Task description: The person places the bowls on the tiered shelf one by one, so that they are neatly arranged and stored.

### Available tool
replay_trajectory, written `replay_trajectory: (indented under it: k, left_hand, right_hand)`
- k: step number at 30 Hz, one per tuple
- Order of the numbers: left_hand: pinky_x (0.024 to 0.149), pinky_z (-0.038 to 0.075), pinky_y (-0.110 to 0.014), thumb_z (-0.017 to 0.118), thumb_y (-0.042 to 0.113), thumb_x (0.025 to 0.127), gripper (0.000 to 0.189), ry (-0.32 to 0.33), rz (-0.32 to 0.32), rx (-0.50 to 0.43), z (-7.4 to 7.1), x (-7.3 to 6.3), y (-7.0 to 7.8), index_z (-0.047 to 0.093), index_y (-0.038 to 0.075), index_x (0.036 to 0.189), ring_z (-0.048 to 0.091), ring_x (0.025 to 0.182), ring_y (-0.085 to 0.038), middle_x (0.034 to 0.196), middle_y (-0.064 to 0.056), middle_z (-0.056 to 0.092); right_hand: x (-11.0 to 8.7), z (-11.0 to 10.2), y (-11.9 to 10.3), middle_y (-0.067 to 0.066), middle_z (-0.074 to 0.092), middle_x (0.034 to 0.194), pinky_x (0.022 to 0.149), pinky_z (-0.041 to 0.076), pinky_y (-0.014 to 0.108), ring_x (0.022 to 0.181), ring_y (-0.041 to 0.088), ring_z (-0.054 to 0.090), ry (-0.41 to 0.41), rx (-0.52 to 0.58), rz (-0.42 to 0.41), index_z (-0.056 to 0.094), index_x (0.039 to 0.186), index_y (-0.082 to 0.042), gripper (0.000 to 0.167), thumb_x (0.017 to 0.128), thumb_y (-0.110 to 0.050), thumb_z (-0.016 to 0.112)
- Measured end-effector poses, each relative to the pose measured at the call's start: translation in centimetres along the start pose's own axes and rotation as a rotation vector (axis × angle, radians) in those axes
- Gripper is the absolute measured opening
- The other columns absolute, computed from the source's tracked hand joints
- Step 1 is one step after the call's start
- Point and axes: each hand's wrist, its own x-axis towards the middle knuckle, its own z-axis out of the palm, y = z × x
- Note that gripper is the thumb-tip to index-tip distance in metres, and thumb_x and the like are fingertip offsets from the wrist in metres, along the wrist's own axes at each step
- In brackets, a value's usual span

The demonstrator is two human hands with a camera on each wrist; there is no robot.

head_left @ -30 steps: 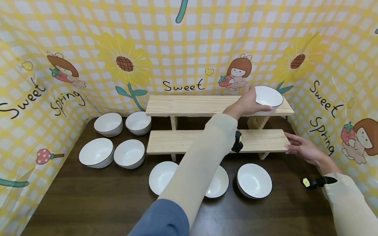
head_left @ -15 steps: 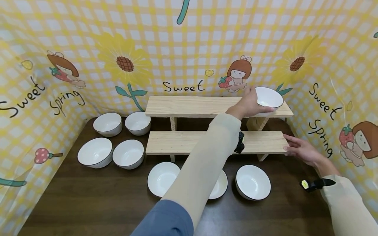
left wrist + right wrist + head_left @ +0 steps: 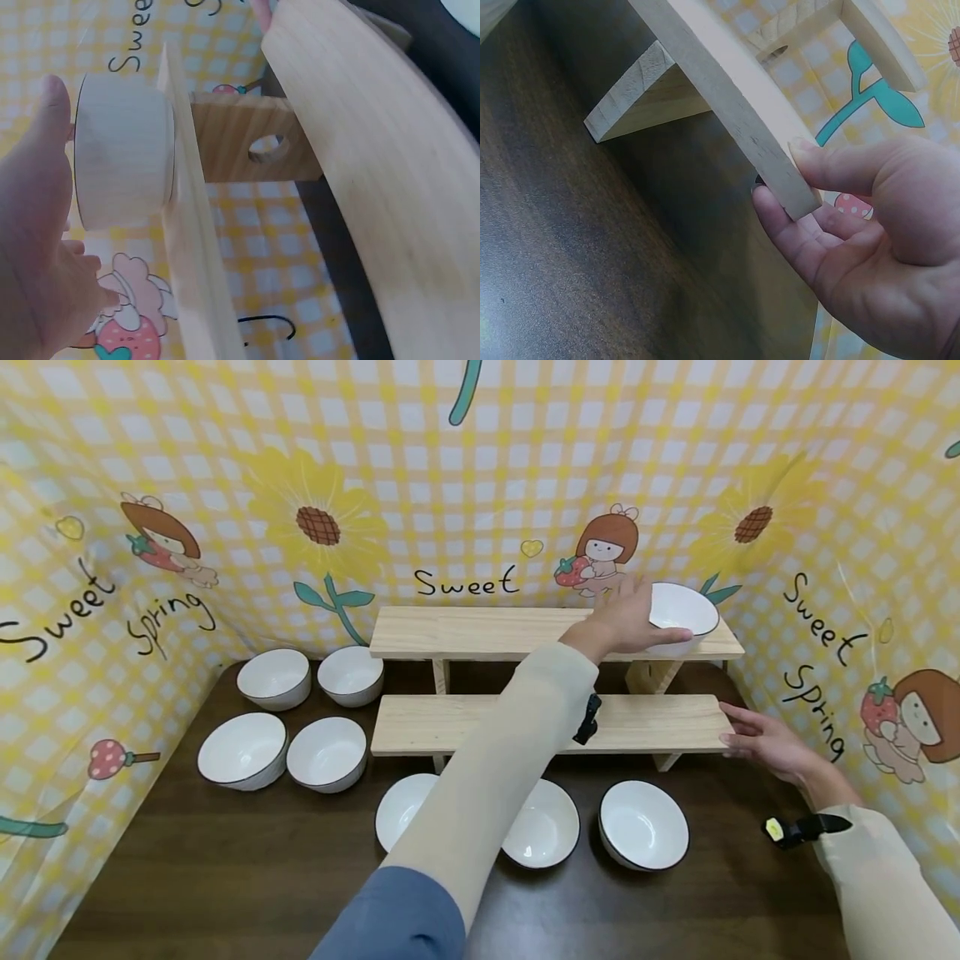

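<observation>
Left hand [image 3: 618,614]: eased slightly leftward, fingers now spread; left sleeve [image 3: 480,768] shifted likewise; bowl [image 3: 684,608] unmoved.

Bowl, one, white, dark rim: upright on the upper shelf [image 3: 480,633], near its right edge. Left fingers apart, not wrapped around it; thumb at the bowl's front side, contact uncertain.

Right hand [image 3: 772,745]: fingers clamped on the right edge of the lower shelf [image 3: 652,722], thumb above, others beneath.

Four bowls [image 3: 243,752]: on the surface [image 3: 187,868], toward its back left corner.

Three bowls [image 3: 643,822]: on the surface, before the lower shelf's front edge; leftmost partly hidden by the sleeve.

Step in hand, as judged: letting go of the bowl at its place. Next move seems to call for drawing the left thumb clear without nudging the bowl rightward, the right hand steadying the lower shelf.
</observation>
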Motion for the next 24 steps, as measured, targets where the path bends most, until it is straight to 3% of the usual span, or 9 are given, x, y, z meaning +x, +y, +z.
replay_trajectory:
  k: [6, 17, 24]
  left_hand:
    - [0.123, -0.001, -0.053, 0.041, 0.086, 0.086, 0.113, -0.047, 0.002, 0.121, -0.9, -0.7, 0.2, -0.002, 0.019, 0.165, 0.002, 0.156, -0.020, 0.171, 0.000, 0.000]
    - [0.121, 0.007, -0.057, 0.034, 0.089, 0.086, 0.109, -0.035, 0.078, 0.277, -1.3, -2.5, -0.3, 0.002, 0.021, 0.165, 0.002, 0.155, -0.016, 0.170, 0.000, 0.004]
    - [0.118, 0.001, -0.066, 0.037, 0.084, 0.089, 0.108, -0.061, 0.133, 0.274, -1.6, -4.2, -0.9, 0.002, 0.018, 0.165, -0.009, 0.156, -0.022, 0.169, -0.002, -0.001]
  right_hand:
    - [0.0, -0.1, 0.0, 0.042, 0.041, 0.139, 0.084, 0.056, 0.033, 0.095, 0.005, 0.062, -0.004, 0.002, 0.004, 0.010, 0.159, 0.008, 0.075, 0.104, -0.010, 0.059]
    - [0.0, -0.2, 0.1, 0.033, 0.050, 0.130, 0.083, 0.057, 0.032, 0.094, 0.006, 0.063, -0.011, -0.013, -0.002, 0.010, 0.158, 0.009, 0.075, 0.104, -0.009, 0.058]
    - [0.0, -0.1, 0.0, 0.036, 0.049, 0.133, 0.084, 0.057, 0.032, 0.094, 0.005, 0.064, -0.021, -0.006, -0.007, 0.009, 0.157, 0.011, 0.076, 0.104, -0.008, 0.058]
